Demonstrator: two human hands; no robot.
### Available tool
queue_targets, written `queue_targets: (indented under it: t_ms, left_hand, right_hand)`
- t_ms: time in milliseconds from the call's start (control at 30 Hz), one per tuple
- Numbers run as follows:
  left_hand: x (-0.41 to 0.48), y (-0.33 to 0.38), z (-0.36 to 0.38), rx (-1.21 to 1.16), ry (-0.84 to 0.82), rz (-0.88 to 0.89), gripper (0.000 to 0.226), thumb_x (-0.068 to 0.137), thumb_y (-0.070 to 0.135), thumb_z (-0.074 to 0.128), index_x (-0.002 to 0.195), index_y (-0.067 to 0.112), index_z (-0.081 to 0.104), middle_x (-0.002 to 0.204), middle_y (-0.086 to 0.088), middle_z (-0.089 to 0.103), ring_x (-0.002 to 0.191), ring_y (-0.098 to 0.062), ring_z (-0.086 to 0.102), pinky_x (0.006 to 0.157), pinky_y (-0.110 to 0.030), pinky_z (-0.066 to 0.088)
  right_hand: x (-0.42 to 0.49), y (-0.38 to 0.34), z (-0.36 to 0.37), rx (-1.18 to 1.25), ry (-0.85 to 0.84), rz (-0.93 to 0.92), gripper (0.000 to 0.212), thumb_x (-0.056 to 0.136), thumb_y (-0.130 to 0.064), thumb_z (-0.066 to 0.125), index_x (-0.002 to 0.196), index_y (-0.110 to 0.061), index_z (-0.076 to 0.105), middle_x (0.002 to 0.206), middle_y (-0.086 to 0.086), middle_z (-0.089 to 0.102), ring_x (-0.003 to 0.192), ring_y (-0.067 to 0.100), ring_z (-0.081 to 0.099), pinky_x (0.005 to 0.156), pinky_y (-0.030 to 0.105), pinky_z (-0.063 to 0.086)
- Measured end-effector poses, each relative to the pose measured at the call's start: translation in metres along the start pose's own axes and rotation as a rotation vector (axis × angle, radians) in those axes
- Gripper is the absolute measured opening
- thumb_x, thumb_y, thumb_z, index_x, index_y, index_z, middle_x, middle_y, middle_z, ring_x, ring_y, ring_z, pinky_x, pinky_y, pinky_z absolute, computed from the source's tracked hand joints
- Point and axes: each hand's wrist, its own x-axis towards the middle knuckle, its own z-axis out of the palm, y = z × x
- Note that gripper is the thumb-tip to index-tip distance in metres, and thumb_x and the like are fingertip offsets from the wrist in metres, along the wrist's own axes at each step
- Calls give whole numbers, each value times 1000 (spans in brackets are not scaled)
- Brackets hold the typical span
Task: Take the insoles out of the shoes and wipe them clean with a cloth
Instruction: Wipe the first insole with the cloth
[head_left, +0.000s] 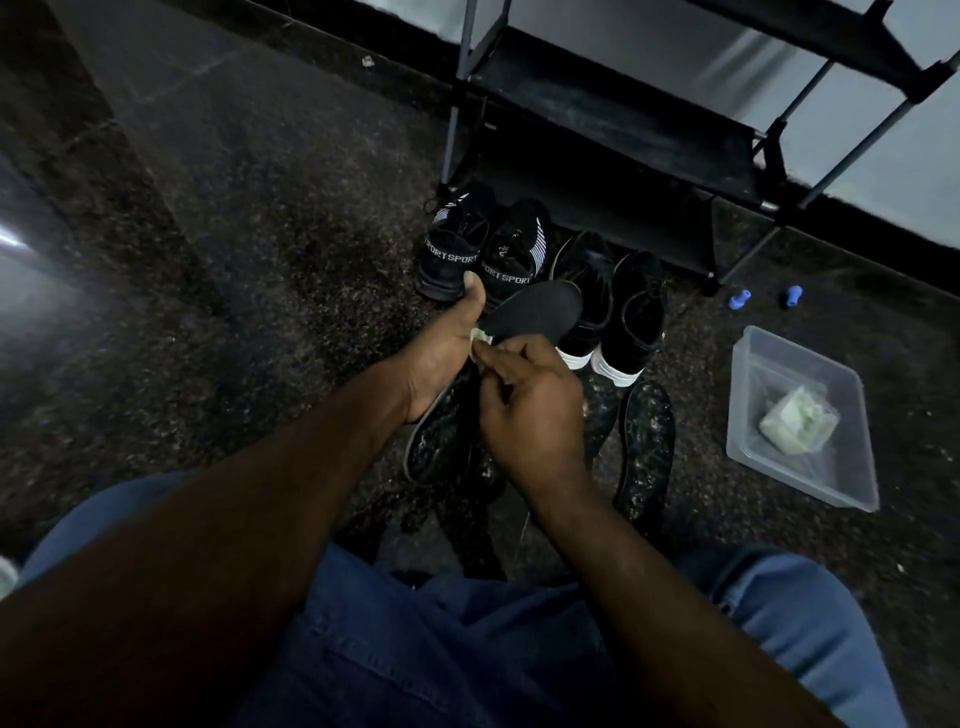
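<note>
My left hand (441, 353) grips a dark grey insole (540, 312) from below, thumb up, above the floor in front of the shoes. My right hand (530, 410) pinches a small pale cloth (480, 338) against the insole's near end; most of the cloth is hidden. Behind stand two black sneakers marked SPORT (452, 249) and two black shoes with white soles (636, 317). Speckled dark insoles (647, 447) lie on the floor under my hands.
A clear plastic tub (852, 457) holding a pale green cloth (797, 421) sits on the floor at the right. A black shoe rack (597, 135) stands behind the shoes, with two small blue objects (738, 299) near its leg. My jeans-clad knees fill the bottom.
</note>
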Motion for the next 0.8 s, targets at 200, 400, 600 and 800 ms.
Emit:
queue_targets:
  t_ms: [200,400,600,800]
  left_hand:
    - [-4,1,9,-122,-52,-45,80,99,74,37,143,11,60,138,-19,64,115,-36,64,91,-49,55]
    - [-6,3,13,-118,21,13,70,103,62,45,143,7,59,141,-18,63,130,-32,60,117,-51,42]
    - [-1,1,5,-128,-41,20,84,95,72,50,144,5,57,144,-21,60,137,-34,55,123,-49,33]
    - [-4,2,6,-110,25,30,56,108,51,43,140,9,62,136,-14,67,122,-29,67,106,-42,51]
  right_hand:
    - [5,39,-17,-290,-40,-33,31,78,1,67,105,-9,79,89,11,57,78,33,58,67,34,52]
    - [0,23,-8,-114,-9,154,36,80,-6,59,108,-12,80,84,7,59,76,22,58,72,16,36]
    - [-6,-8,4,18,-13,136,36,84,-7,57,112,-11,79,87,2,59,81,12,53,74,10,36]
    - [-7,17,-5,-201,-100,33,42,76,-3,64,116,-8,77,90,9,57,88,32,56,77,40,54]
